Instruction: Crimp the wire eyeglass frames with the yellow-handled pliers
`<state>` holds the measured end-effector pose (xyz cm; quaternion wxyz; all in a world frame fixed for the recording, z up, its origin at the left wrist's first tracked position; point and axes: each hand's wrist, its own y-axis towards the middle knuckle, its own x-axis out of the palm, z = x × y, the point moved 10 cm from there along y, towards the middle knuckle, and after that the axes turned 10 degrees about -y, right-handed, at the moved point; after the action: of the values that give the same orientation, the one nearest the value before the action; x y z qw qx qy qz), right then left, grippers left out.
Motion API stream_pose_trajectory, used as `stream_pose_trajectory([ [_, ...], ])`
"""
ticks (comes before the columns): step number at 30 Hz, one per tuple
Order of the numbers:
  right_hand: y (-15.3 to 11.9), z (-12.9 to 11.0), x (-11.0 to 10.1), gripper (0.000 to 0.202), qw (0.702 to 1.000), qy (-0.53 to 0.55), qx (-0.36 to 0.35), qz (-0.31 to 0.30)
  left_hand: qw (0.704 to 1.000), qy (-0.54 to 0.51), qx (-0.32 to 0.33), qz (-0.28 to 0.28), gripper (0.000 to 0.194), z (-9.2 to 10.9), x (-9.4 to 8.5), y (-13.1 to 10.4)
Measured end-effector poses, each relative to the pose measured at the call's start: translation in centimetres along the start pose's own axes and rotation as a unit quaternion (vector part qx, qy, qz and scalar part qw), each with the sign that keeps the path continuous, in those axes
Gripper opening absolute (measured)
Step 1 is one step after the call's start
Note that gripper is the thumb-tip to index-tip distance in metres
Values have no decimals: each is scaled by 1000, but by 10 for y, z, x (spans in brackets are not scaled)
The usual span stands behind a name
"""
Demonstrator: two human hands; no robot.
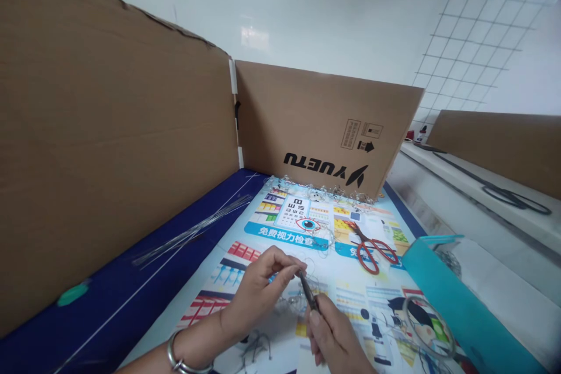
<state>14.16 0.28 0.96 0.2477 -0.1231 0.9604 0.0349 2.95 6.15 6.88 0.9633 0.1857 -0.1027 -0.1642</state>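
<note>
My left hand (pixel 263 283) is closed, with thumb and fingertips pinched on something too small to make out. My right hand (pixel 331 333) is wrapped round a dark, slim tool (pixel 308 292), whose tip meets the left fingertips. Thin wire (pixel 298 302) curls below and around the tool's tip on the printed sheet (pixel 241 234). Scissors with red handles (pixel 372 251) lie beyond my right hand. A silver bangle (pixel 177 356) is round my left wrist.
Straight wires (pixel 193 234) lie on the blue surface at left, near a green piece (pixel 73 294). Cardboard panels (pixel 307 123) stand behind and at left. Wire scraps (pixel 324 193) line the back. A teal box (pixel 468 298) and a metal ring (pixel 428 327) are at right.
</note>
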Motion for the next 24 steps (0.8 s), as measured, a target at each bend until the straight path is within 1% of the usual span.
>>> stream_pose_trajectory([
  [4,0,1,-3,35,1000,-23,-6,14,1000,17,-1,-4,6,-1,1,0],
  [9,1,-1,-4,35,999,-27,-24,23,999,48,1,-2,8,2,1,0],
  [13,2,1,-6,36,999,-19,-15,32,998,68,5,-3,9,6,1,0],
  [17,1,3,-6,38,1000,7,7,25,997,78,-1,-6,10,8,1,0],
  [20,0,6,-3,41,999,29,31,14,998,57,-13,-11,11,7,2,1],
  [24,-2,13,4,43,994,66,84,-15,999,-18,-46,-20,11,2,4,1],
])
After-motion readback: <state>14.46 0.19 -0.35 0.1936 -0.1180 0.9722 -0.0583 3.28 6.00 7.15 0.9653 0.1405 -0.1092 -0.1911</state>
